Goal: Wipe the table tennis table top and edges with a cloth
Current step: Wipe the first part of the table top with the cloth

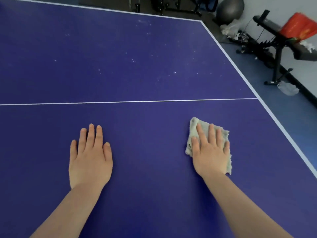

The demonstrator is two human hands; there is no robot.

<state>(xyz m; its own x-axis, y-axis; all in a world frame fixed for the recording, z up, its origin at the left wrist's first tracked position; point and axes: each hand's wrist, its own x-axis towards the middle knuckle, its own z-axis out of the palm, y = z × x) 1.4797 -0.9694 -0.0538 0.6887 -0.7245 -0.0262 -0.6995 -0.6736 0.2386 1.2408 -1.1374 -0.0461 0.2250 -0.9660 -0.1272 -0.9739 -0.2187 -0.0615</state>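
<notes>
The blue table tennis table fills most of the view, with a thin white line across its middle and a white edge stripe along the right side. My right hand presses flat, fingers straight, on a pale grey-green cloth lying on the near half, a short way in from the right edge. My left hand rests flat on the bare table top to the left, palm down, holding nothing. Small white specks dot the far half of the table.
Beyond the right edge stripe is blue floor. There stand a black weight bench with an orange bag on it, a grey exercise ball and some clutter along the white wall.
</notes>
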